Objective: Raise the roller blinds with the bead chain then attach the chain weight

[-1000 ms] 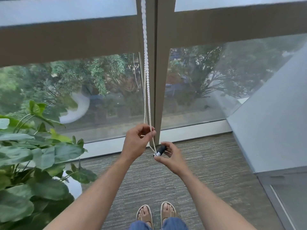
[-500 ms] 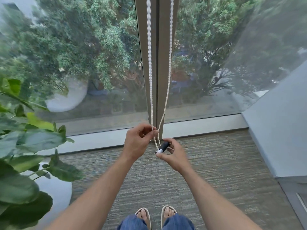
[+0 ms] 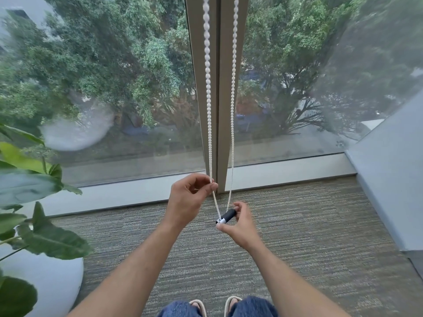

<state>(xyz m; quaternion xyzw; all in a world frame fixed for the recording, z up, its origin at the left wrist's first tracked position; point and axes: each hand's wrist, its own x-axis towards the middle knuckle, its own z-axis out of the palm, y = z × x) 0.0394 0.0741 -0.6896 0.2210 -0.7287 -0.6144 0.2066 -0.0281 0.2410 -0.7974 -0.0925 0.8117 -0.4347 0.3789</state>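
Note:
A white bead chain [image 3: 207, 88] hangs in a loop in front of the window mullion [image 3: 219, 110], its two strands running down from the top edge. My left hand [image 3: 190, 197] pinches the left strand between thumb and fingers just above the floor sill. My right hand [image 3: 238, 223] holds a small black cylindrical chain weight [image 3: 226, 216] at the bottom of the loop, where both strands meet its white end. The roller blind itself is out of view above.
A large leafy plant [image 3: 29, 202] in a round white pot [image 3: 45, 282] stands at my left. A grey wall [image 3: 393, 179] angles in on the right. Grey carpet [image 3: 297, 248] lies underfoot; my knees and sandals show at the bottom.
The view has tilted so the blind's lower edge is gone from sight and only glass shows. My right hand has dropped slightly with the weight, and the two strands hang apart.

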